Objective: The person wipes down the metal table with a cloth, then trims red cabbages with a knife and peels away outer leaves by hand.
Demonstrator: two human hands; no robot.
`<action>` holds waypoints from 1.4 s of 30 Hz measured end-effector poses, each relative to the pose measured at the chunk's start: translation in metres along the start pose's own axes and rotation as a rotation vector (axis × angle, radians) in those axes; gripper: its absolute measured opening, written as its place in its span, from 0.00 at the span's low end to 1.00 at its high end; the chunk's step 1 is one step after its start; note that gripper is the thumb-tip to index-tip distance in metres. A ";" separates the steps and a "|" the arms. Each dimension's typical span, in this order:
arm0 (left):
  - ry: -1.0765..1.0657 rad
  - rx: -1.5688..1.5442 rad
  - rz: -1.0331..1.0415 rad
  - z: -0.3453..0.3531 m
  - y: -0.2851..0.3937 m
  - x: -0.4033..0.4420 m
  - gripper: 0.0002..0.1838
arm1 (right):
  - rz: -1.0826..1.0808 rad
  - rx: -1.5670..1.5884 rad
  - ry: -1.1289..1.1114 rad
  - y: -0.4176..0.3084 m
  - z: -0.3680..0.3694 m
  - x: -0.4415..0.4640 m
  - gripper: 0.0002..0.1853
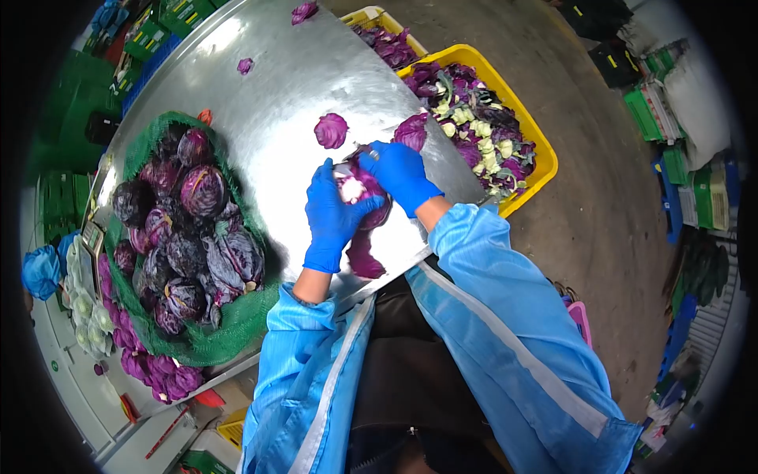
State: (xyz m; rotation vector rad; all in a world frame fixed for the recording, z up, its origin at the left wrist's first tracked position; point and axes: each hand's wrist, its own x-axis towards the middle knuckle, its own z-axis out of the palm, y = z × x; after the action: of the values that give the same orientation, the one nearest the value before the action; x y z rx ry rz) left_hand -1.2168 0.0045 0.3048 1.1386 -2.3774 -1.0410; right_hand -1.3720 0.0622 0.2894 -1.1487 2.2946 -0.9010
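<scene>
A red cabbage (372,212), its pale cut core facing up, rests on the metal table (276,87) close to my body. My left hand (332,212), in a blue glove, is closed around the cabbage's near left side. Over its upper right edge, my gloved right hand (401,175) is closed on what looks like a small knife (365,150), mostly hidden by the fingers. Loose purple leaves lie around: one leaf (331,130) beyond my left hand, another leaf (410,132) beyond my right, and a dark leaf piece (364,257) below the cabbage.
Left on the table, a green net sack (241,324) holds several whole red cabbages (203,191). At right stands a yellow crate (546,162) with leaves and pale stem pieces, another yellow crate (371,13) behind it. Peeled purple cabbages (162,371) sit past the left table edge.
</scene>
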 end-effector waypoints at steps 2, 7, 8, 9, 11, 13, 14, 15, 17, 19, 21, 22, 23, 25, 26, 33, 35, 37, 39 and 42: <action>0.000 0.205 0.184 0.007 0.001 -0.013 0.59 | 0.382 0.241 0.003 0.058 -0.002 0.007 0.24; -0.167 0.112 0.474 -0.018 -0.016 0.002 0.61 | 0.337 -0.044 -0.090 0.018 -0.045 -0.029 0.30; -0.229 0.137 0.533 -0.024 -0.013 0.007 0.62 | 0.005 0.043 0.092 0.012 -0.035 -0.038 0.33; -0.221 0.086 0.463 -0.028 -0.006 0.007 0.64 | 0.014 0.115 -0.052 0.004 -0.025 -0.046 0.32; -0.050 -0.043 0.294 -0.019 -0.020 -0.002 0.69 | -0.119 0.187 -0.116 -0.002 -0.010 -0.050 0.30; 0.067 -0.225 -0.006 0.008 -0.052 -0.019 0.69 | -0.226 0.151 -0.036 0.009 0.005 -0.050 0.30; 0.099 -0.482 -0.070 0.017 -0.048 -0.022 0.68 | -0.227 0.154 -0.039 0.008 0.001 -0.050 0.30; 0.184 -0.425 -0.088 0.024 -0.044 -0.019 0.66 | -0.141 0.137 -0.156 0.006 -0.006 -0.051 0.30; 0.175 -0.324 -0.090 0.018 -0.021 -0.013 0.66 | 0.058 -0.088 -0.365 -0.026 -0.035 -0.044 0.32; 0.165 -0.179 -0.003 0.023 -0.017 -0.010 0.63 | -0.027 -0.113 -0.284 -0.033 -0.024 -0.042 0.32; 0.194 -0.086 0.062 0.025 0.004 -0.010 0.62 | -0.117 -0.253 -0.162 -0.039 -0.012 -0.035 0.28; 0.238 0.003 0.120 0.028 0.005 -0.015 0.62 | -0.107 -0.248 -0.173 -0.014 -0.002 -0.023 0.28; 0.175 -0.019 0.024 0.021 0.012 -0.017 0.61 | -0.294 -0.221 -0.083 0.031 0.012 0.000 0.25; 0.204 -0.012 0.113 0.024 -0.012 -0.033 0.61 | -0.153 -0.068 -0.225 0.073 0.009 0.013 0.21; 0.231 -0.037 0.168 0.025 -0.021 -0.038 0.60 | 0.170 0.050 -0.449 0.081 0.004 0.025 0.19; 0.160 -0.075 0.046 0.016 -0.009 -0.022 0.60 | 0.035 0.037 -0.087 -0.020 -0.018 -0.040 0.27; 0.065 -0.173 -0.007 0.005 0.017 -0.012 0.58 | -0.026 -0.120 -0.112 -0.023 -0.013 -0.043 0.28; 0.137 -0.093 0.056 0.019 0.009 -0.020 0.58 | 0.017 -0.075 -0.163 -0.012 -0.011 -0.031 0.28; 0.219 0.003 0.153 0.026 -0.002 -0.027 0.57 | 0.148 0.145 -0.036 0.023 -0.012 -0.005 0.27; 0.215 -0.072 0.242 0.022 -0.007 -0.037 0.56 | 0.033 0.053 0.162 0.071 0.013 -0.003 0.26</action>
State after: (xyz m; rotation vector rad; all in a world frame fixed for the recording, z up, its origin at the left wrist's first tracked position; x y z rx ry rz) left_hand -1.2012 0.0406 0.2864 0.8637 -2.2213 -0.8682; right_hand -1.4016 0.0918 0.2305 -1.0475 2.3936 -1.0709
